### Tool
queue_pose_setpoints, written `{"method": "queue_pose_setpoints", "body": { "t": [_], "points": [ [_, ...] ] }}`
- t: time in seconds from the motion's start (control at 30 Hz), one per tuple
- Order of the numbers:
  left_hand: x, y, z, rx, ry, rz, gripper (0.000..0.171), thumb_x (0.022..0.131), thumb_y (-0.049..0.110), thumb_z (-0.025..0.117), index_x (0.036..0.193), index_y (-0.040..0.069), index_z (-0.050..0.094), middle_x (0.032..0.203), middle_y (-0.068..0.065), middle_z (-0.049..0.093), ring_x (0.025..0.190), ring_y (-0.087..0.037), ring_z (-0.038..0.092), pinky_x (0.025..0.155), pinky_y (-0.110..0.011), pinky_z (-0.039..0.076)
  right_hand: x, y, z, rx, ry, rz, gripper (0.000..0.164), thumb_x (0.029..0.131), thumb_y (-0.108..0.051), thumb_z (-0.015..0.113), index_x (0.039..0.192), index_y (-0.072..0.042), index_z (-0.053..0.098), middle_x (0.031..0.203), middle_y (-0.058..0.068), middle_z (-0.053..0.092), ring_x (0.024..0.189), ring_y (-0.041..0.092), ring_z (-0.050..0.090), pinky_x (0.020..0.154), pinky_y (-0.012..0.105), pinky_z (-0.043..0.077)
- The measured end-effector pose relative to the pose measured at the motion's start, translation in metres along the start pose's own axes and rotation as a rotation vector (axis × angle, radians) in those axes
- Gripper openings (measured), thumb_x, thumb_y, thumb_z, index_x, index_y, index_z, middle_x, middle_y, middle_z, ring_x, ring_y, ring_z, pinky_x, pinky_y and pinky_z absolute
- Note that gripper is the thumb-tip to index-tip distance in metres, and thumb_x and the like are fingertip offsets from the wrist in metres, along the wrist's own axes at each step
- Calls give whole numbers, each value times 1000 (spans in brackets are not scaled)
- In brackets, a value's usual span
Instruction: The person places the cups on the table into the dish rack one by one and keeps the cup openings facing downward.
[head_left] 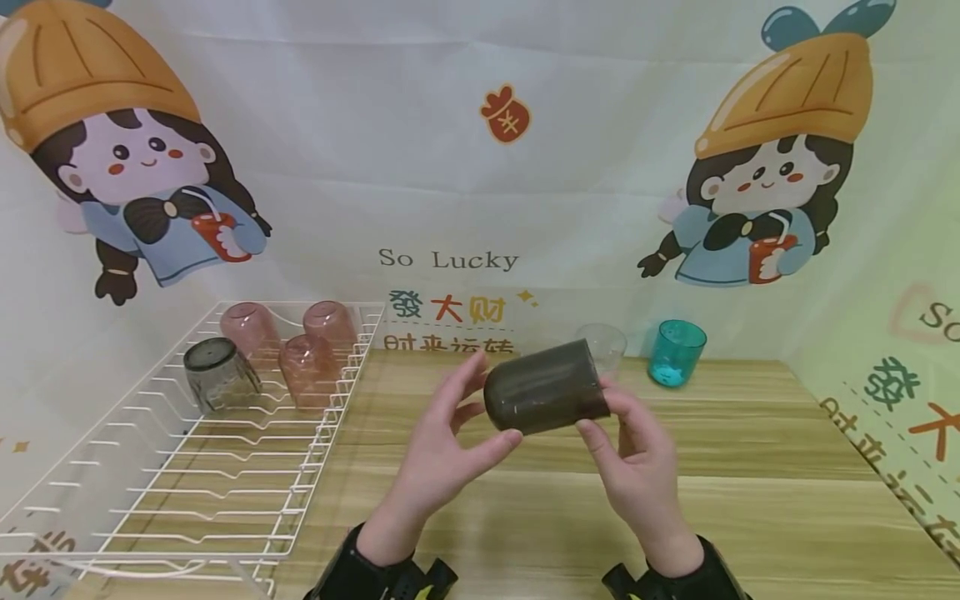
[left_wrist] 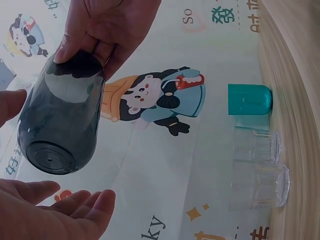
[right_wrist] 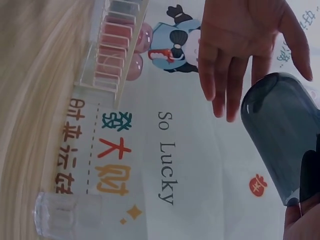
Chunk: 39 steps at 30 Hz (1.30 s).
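A dark grey see-through cup (head_left: 547, 387) is held tilted on its side above the table, its base towards the left and its mouth towards the right. My right hand (head_left: 641, 467) pinches it at the rim, thumb below and fingers behind. My left hand (head_left: 442, 446) is spread around the base end, its fingers straight and apart from the glass in the right wrist view. In the left wrist view, the round base of the cup (left_wrist: 60, 130) faces between the left thumb and fingers.
At left, a white wire rack (head_left: 217, 492) holds several upside-down cups: a grey one (head_left: 221, 379) and pink ones, including the front pink cup (head_left: 309, 371). A teal cup (head_left: 677, 354) and clear cups, one a clear glass (left_wrist: 260, 185), stand at the table's back, before a printed cloth (head_left: 450, 167).
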<state>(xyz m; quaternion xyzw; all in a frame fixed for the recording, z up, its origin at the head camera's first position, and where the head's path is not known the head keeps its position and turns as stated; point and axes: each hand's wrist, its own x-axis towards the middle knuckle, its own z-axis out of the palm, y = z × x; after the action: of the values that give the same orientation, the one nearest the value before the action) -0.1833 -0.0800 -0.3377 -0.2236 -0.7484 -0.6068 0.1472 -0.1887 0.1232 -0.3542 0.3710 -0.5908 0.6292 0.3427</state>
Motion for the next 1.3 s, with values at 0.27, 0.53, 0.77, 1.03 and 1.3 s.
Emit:
{"method": "queue_pose_setpoints", "body": {
  "t": [0.27, 0.53, 0.77, 1.03, 1.3],
  "points": [
    [0, -1, 0, -26, -13, 13, 83, 74, 13, 78, 145, 17, 36, 143, -6, 43, 128, -22, 45, 100, -36, 46, -3, 4, 6, 51, -4, 11, 19, 81, 18, 58, 100, 17, 56, 115, 4, 65, 117, 19, 56, 107, 28, 39],
    [1, -1, 1, -25, -17, 33, 82, 74, 12, 78, 145, 15, 36, 142, -7, 44, 126, -22, 46, 99, -34, 47, -4, 6, 6, 36, -3, 29, 19, 81, 17, 58, 101, 17, 56, 115, 3, 65, 116, 17, 56, 106, 26, 39],
    [2, -4, 4, -46, -23, 37, 80, 75, 11, 77, 144, 17, 38, 139, -9, 47, 120, -23, 50, 96, -31, 49, -4, 6, 6, 47, -5, 40, 19, 82, 18, 57, 102, 17, 56, 113, 3, 65, 112, 16, 58, 103, 25, 41],
    [1, -3, 6, -128, -4, -4, 78, 74, 4, 77, 142, 20, 41, 135, -9, 49, 117, -22, 52, 97, -27, 48, -5, 5, 7, 85, 4, 72, 25, 84, 18, 55, 106, 9, 59, 110, 0, 66, 108, 14, 59, 101, 22, 43],
    [1, -3, 6, -171, 11, 1, 77, 73, 1, 77, 139, 21, 44, 134, -8, 49, 116, -22, 52, 96, -27, 49, -9, 5, 9, 100, 13, 157, 23, 84, 18, 54, 105, 11, 57, 105, -3, 66, 101, 10, 59, 94, 20, 47]
  ]
}}
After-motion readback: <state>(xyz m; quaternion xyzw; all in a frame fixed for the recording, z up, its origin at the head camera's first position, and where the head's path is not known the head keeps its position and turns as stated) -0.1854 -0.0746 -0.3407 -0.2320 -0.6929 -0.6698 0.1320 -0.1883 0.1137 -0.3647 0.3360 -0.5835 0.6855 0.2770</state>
